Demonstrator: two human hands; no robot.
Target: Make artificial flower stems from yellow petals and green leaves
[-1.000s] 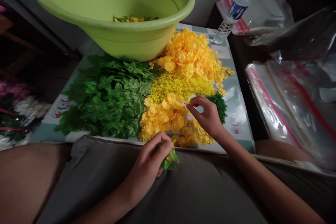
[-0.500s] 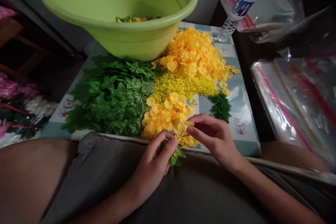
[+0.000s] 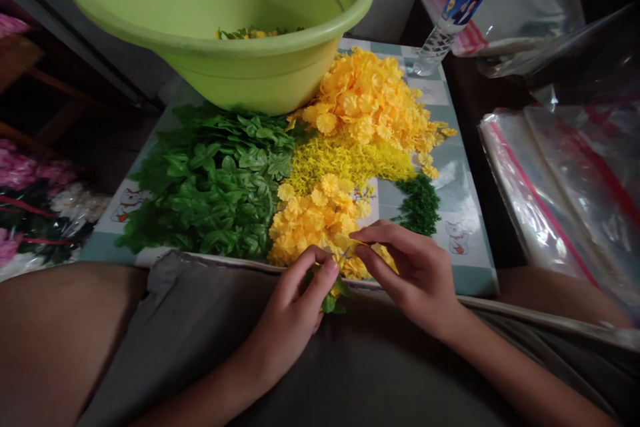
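My left hand (image 3: pixel 303 300) is closed on an artificial flower piece (image 3: pixel 334 300) with green leaves and bits of yellow; its stem is hidden by the fingers. Between thumb and forefinger, my right hand (image 3: pixel 405 270) pinches a yellow artificial petal (image 3: pixel 353 245) close to the left fingertips. Behind the hands lies a pile of yellow petals (image 3: pixel 320 213). To the left spreads a heap of green artificial leaves (image 3: pixel 215 187). Fine yellow sprigs (image 3: pixel 350 160) lie beyond, with a larger heap of yellow-orange petals (image 3: pixel 365 97) farther back.
A large green basin (image 3: pixel 250 73) stands at the table's back left, with leafy yellow pieces inside. Dark green sprigs (image 3: pixel 419 205) lie at right. A plastic bottle (image 3: pixel 453 20) stands at the back right corner. Clear plastic bags (image 3: pixel 555 187) lie beside the table (image 3: pixel 467 267).
My right hand has turned slightly and brought the yellow petal down and left, closer to my left hand. The left hand stays almost still, gripping the leafy piece.
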